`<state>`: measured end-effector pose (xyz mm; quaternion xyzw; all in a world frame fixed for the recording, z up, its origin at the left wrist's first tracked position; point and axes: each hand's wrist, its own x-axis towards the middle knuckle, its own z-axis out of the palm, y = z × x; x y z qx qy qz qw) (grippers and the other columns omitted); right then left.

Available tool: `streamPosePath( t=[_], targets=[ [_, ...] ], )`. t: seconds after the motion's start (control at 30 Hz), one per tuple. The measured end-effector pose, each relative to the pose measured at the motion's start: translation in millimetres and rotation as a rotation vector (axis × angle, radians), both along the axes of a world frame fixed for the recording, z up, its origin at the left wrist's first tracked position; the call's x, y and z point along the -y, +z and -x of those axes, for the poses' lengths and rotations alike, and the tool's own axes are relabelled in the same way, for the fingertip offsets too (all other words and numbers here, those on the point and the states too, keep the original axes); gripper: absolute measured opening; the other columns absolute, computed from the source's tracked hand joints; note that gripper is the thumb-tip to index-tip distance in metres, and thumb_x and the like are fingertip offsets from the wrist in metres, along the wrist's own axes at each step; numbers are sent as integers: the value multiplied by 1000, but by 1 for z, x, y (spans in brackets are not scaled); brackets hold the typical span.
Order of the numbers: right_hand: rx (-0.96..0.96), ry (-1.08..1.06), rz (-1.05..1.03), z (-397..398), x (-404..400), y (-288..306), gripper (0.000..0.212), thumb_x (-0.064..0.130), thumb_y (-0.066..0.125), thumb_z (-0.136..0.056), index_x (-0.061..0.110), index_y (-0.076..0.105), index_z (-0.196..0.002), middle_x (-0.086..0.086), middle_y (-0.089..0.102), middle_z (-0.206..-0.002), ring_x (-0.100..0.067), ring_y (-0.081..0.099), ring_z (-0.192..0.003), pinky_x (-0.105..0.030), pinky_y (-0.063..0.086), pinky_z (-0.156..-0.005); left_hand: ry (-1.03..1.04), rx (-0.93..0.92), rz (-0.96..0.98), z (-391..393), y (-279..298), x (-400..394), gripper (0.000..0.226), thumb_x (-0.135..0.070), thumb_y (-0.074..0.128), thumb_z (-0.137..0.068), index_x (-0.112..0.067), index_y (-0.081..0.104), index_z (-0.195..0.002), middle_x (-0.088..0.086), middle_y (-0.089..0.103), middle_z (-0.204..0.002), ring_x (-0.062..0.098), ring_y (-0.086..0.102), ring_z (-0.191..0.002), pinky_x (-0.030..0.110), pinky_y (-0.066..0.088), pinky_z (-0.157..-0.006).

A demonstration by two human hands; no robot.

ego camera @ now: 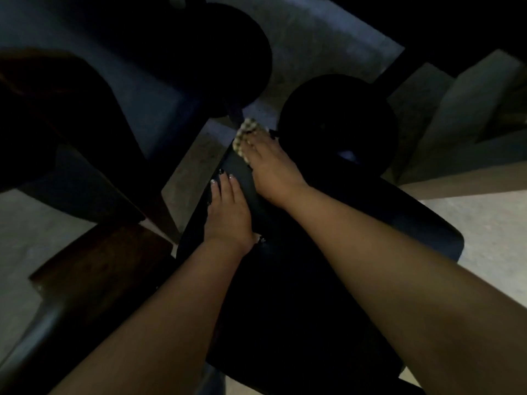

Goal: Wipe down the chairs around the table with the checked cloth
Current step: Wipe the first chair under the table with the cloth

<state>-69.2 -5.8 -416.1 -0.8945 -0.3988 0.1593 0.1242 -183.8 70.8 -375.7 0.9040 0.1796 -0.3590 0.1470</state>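
Over the dark chair [285, 280] I watch my left hand [228, 212] rest flat, fingers straight, while my right hand [271, 169] presses the checked cloth [243, 136] at the far edge, where it could slip off.

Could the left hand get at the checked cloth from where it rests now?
Probably yes. The left hand lies flat on the dark chair, with only bare chair surface between it and the checked cloth. The right hand covers much of the cloth, so only its exposed edge is free.
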Motion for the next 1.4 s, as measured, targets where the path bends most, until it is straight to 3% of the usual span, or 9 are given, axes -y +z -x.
streamPosePath(
  t=[0.13, 0.3, 0.5, 0.57, 0.67, 0.77, 1.0, 1.13, 1.4],
  targets=[
    [37, -93, -6, 13, 34, 3, 60, 3, 41, -91, 4, 23, -149, -15, 18, -157, -29, 11, -146, -41, 7, -120, -45, -59, -63, -4, 0, 1, 138, -55, 77, -72, 4, -24, -146, 20, -24, -157, 36, -18, -146, 41, 6, -120],
    [20, -504, 6, 30, 96, 11, 63, -5, 41, -85, 4, 29, -147, -16, 24, -154, -32, 13, -145, -42, 8, -119, -192, -296, -97, -39, 20, 13, 131, -59, 68, -79, 13, -21, -143, 31, -21, -154, 46, -13, -144, 48, 8, -118],
    [-9, -977, -60, 32, 116, 10, 59, -3, 41, -87, 0, 32, -145, -19, 25, -153, -34, 11, -145, -42, 8, -119, -633, -162, -97, -82, 37, -28, 125, -43, 74, -81, 5, -22, -146, 24, -28, -154, 38, -14, -147, 45, 11, -121],
    [17, -976, -94, 28, 95, 10, 58, -4, 42, -85, 1, 38, -143, -18, 30, -151, -34, 15, -144, -45, 9, -119, -718, -149, -50, -89, 32, -43, 127, -40, 77, -79, 2, -22, -147, 22, -28, -155, 37, -16, -146, 40, 7, -121],
    [25, -725, -240, 20, 48, 7, 52, -5, 45, -86, 4, 48, -137, -17, 37, -148, -32, 23, -143, -46, 13, -118, -740, -156, -28, -90, 20, -40, 136, -48, 80, -72, 2, -22, -147, 23, -30, -154, 42, -21, -143, 43, 2, -119],
    [16, -621, -252, 21, 12, 4, 48, 6, 45, -96, 5, 37, -144, -16, 28, -153, -30, 15, -145, -44, 9, -119, -855, -105, -144, -88, 11, -28, 133, -57, 73, -76, 9, -19, -145, 30, -21, -154, 51, -20, -140, 52, -4, -117],
    [36, -508, -132, 33, 57, 6, 58, -2, 46, -88, 1, 32, -145, -17, 28, -153, -32, 17, -145, -40, 9, -118, -756, -124, -71, -82, 11, -32, 135, -49, 77, -75, 9, -23, -143, 27, -28, -153, 47, -24, -140, 47, -4, -117],
    [18, -613, -84, 41, 113, 8, 58, -5, 45, -85, 2, 38, -143, -17, 32, -151, -33, 21, -144, -45, 18, -118, -691, -128, -27, -84, 9, -31, 140, -49, 81, -70, 8, -24, -144, 27, -32, -151, 46, -29, -138, 47, -5, -117],
    [-9, -1044, 14, 74, 221, 20, 63, -8, 48, -82, -2, 36, -143, -22, 29, -151, -35, 19, -143, -43, 13, -119, -591, -114, 65, -84, 1, -34, 144, -44, 86, -65, 0, -26, -146, 16, -42, -149, 38, -35, -137, 44, 4, -119]
  ],
)
